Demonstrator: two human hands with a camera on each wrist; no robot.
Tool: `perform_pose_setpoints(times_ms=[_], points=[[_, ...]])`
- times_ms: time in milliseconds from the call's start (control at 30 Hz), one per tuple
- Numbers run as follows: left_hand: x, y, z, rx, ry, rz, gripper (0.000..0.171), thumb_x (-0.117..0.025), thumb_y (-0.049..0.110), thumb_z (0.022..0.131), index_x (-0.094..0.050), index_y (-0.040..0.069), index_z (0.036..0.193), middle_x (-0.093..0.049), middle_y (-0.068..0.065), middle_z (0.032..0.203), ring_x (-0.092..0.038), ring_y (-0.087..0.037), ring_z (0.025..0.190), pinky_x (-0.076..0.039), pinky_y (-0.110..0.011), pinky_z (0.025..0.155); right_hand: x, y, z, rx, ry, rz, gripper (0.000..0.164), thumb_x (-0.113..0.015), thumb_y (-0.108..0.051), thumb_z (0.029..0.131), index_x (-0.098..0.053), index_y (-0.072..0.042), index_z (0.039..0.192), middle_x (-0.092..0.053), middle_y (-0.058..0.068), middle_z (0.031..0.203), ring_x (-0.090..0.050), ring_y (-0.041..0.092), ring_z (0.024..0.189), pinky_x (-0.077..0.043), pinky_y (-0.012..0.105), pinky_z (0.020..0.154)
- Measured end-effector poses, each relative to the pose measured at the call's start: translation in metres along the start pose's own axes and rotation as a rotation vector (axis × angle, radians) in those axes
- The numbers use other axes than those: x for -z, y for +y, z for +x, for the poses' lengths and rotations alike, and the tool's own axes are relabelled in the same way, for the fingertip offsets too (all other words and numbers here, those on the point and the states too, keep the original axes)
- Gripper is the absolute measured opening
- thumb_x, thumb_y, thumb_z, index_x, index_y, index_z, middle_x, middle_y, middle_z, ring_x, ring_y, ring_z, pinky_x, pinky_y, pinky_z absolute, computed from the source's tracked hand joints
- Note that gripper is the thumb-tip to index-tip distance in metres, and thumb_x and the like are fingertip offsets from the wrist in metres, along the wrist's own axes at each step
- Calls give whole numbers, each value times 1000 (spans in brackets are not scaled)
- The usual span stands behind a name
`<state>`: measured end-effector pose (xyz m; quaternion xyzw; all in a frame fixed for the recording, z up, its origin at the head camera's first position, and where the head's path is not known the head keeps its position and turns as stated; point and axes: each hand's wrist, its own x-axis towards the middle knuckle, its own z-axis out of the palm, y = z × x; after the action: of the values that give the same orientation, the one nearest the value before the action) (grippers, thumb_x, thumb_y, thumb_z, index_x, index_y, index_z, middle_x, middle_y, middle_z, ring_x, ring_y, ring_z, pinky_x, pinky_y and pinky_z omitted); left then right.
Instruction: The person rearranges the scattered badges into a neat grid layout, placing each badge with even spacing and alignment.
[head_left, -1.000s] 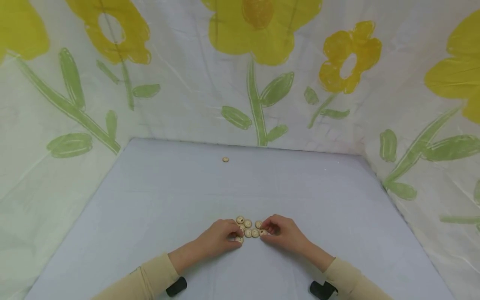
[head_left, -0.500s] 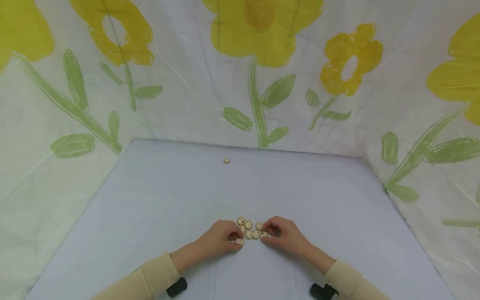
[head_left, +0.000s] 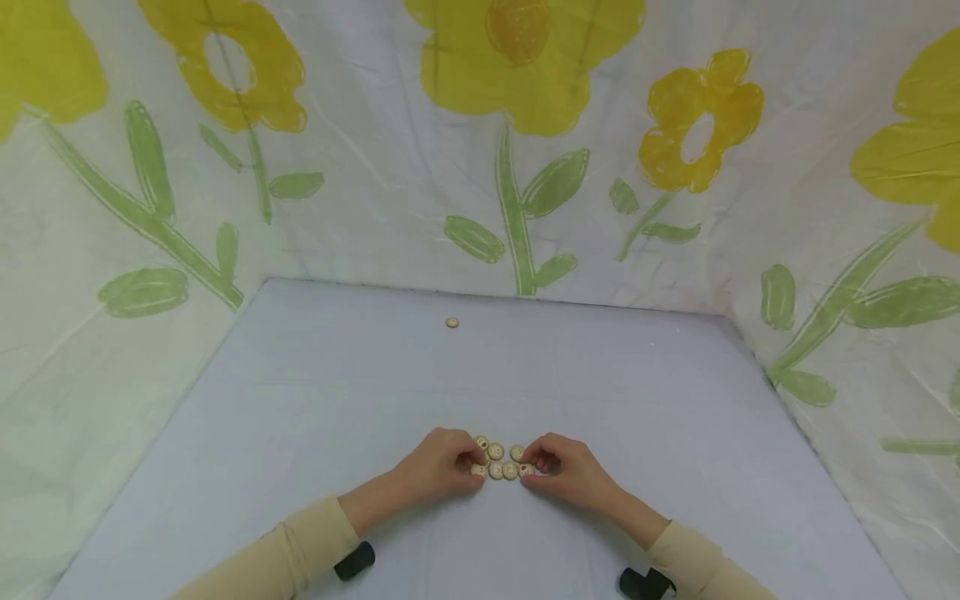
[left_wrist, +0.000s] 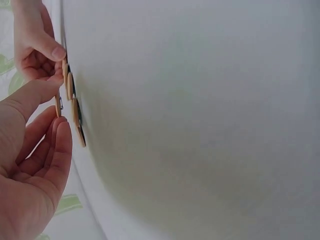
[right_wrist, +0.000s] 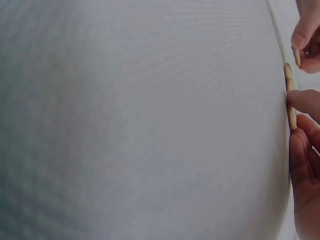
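Head view: the left hand (head_left: 450,462) grasps the left-held disc (head_left: 478,471), a pale round piece, between thumb and curled fingers, at the near left of a small group of discs (head_left: 496,452) on the table (head_left: 360,375). The right hand (head_left: 567,468) pinches the right-held disc (head_left: 527,470) at the right end of the near row. A lone disc (head_left: 452,322) lies well apart, close to the far edge, before the flowered backdrop (head_left: 390,183).

Left wrist view: the left-held disc is raised off the surface, clasped by its rim; a small metallic fitting (left_wrist: 61,103) shows on its underside. The neighbouring discs lie flat beyond it.

Right wrist view: the thumb and fingers of the right hand close about the right-held disc, low against the table, while the left-held disc appears above the surface in the other hand.

The step in hand appears to be positioning discs within the group; the next move would seem to call for lowering the left-held disc level beside its neighbours, then loosening the left fingers without nudging the row.
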<state>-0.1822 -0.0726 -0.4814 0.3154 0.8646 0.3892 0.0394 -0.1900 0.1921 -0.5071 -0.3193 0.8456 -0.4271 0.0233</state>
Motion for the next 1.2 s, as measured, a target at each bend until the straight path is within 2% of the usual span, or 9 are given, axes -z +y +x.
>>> perform_pose_setpoints(times_ms=[233, 700, 967, 1200], points=[[5, -4, 11, -27, 21, -11, 14, -77, 5, 77, -73, 3, 91, -68, -1, 82, -58, -8, 73, -49, -21, 67, 0, 2, 0, 32, 3, 3, 21, -80, -13, 81, -68, -10, 98, -66, -2, 90, -59, 11, 77, -52, 24, 67], [17, -10, 32, 51, 53, -26, 17, -79, 12, 80, -73, 6, 94, -68, 0, 87, -59, -11, 77, -50, -24, 70, 0, 3, 0, 20, 3, 10, 21, -80, -14, 80, -68, -11, 97, -65, -3, 89, -58, 8, 76, -51, 24, 67], [18, -19, 45, 22, 68, -20, 16, -78, 10, 80, -72, 4, 94, -68, -1, 86, -60, -12, 77, -51, -24, 70, -1, 2, -1, 27, 1, 4, 22, -81, -13, 80, -68, -12, 97, -64, -4, 88, -58, 8, 76, -51, 23, 66], [23, -24, 59, 36, 78, -14, 15, -78, 11, 82, -73, 4, 94, -68, -1, 87, -60, -14, 78, -50, -24, 71, -1, 2, -1, 12, -4, 8, 23, -81, -13, 79, -67, -12, 97, -64, -4, 88, -58, 8, 76, -51, 23, 67]])
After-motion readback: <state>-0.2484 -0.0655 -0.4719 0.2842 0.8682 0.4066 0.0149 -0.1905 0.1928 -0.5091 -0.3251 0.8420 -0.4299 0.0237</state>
